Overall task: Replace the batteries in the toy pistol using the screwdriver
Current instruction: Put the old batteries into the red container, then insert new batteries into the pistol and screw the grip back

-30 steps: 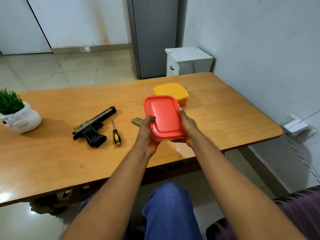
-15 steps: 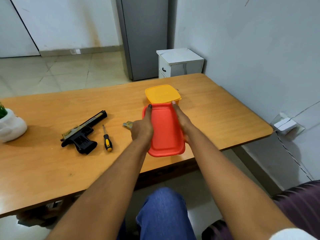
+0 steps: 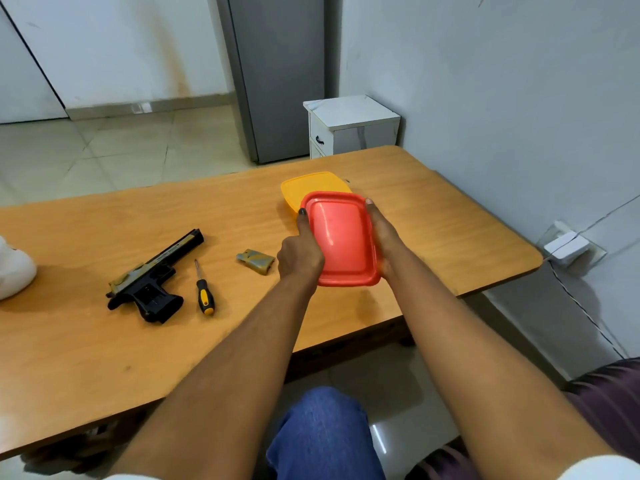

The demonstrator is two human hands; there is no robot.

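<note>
- Gripping a red lidded container (image 3: 341,237) from both sides, the left hand (image 3: 299,252) and right hand (image 3: 382,237) curl round its edges near the table's (image 3: 450,216) front.
- Just behind it sits a yellow container (image 3: 301,188), partly hidden by the red one.
- Left of the hands lie a small camouflage-patterned cover piece (image 3: 256,260), the screwdriver (image 3: 204,289) and the toy pistol (image 3: 156,277), all untouched on the wood.
- A white pot (image 3: 14,271) shows at the left edge.

Wooden table (image 3: 450,216), yellow box (image 3: 308,185) on it, white pot (image 3: 14,271) at the left edge. Behind: grey fridge (image 3: 277,74), little white cabinet (image 3: 353,129).
</note>
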